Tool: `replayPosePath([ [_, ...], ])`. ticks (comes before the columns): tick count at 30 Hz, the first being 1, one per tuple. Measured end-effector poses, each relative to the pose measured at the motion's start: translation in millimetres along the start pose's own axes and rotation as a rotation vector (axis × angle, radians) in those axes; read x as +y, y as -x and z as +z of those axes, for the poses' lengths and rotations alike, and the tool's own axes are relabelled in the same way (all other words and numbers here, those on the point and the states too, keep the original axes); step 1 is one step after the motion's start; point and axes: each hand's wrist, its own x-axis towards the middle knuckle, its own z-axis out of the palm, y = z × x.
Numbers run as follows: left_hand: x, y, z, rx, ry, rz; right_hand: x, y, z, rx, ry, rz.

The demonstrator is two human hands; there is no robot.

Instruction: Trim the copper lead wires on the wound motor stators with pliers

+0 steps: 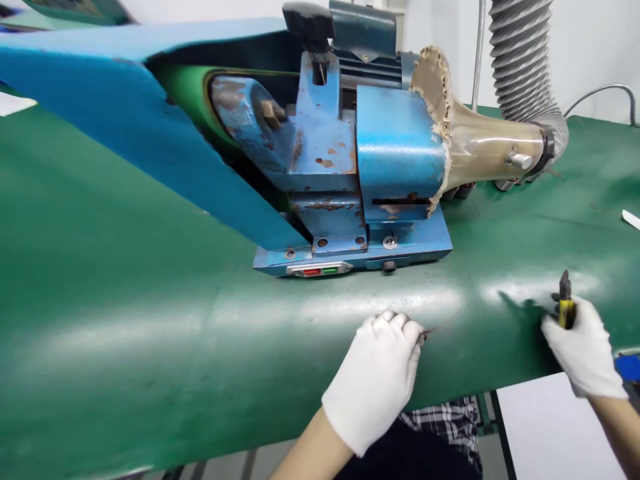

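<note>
My left hand (375, 377), in a white glove, is over the table's front part with its fingers curled together. Thin dark reddish wires (426, 334) poke out past its fingertips; the rest of them is hidden in the grip. Further right, my right hand (587, 350), also gloved in white, is closed around small pliers (566, 303) with yellow-and-black handles. Their dark jaws point up and away from me. Both hands are apart from each other and in front of the blue machine (400, 143).
The machine stands on a green-covered table (150, 333), with red and green buttons (320, 270) at its base. A grey flexible hose (525, 60) joins its clear funnel (495, 140). White paper (555, 430) lies below the right hand, beside a blue object (629, 367).
</note>
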Motion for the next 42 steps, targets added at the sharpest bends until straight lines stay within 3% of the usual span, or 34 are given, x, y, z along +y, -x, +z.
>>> replayPosePath([
  [1, -0.1, -0.5, 0.6, -0.006, -0.011, 0.003, -7.2, 14.1, -0.6, -0.099, -0.102, -0.016],
  [4, -0.6, -1.3, 1.9, 0.004, -0.012, 0.021, -35.6, 59.1, -4.5, -0.632, -0.502, 0.052],
  [6, -1.4, -0.9, 3.2, 0.026, -0.007, 0.028, -56.0, 80.9, -7.5, -0.918, -0.571, 0.121],
  [8, -2.3, 0.0, 4.7, 0.042, -0.006, 0.029, -73.9, 90.9, -9.4, -1.072, -0.576, 0.115],
  [10, -3.1, 0.9, 6.0, 0.052, -0.005, 0.03, -87.6, 92.1, -9.8, -1.134, -0.601, 0.06],
  [14, -4.0, 1.8, 6.8, 0.041, 0.008, 0.04, -100.9, 88.8, -7.5, -1.134, -0.597, 0.01],
  [24, -7.1, 1.8, 10.4, 0.042, 0.05, 0.052, -109.3, 100.3, 0.7, -0.983, -0.686, 0.151],
  [27, -6.7, 2.2, 10.0, 0.041, 0.059, 0.055, -112.9, 100.3, -1.7, -1.01, -0.71, 0.168],
  [31, -6.4, 2.1, 8.9, 0.04, 0.063, 0.052, -111.4, 99.1, -2.5, -1.078, -0.722, 0.164],
  [38, -7.8, 2.1, 9.0, 0.045, 0.057, 0.056, -107.8, 103.9, 8.8, -0.933, -0.734, 0.186],
  [42, -7.3, 0.9, 7.6, 0.053, 0.052, 0.071, -101.6, 105.2, 13.0, -0.957, -0.866, 0.298],
])
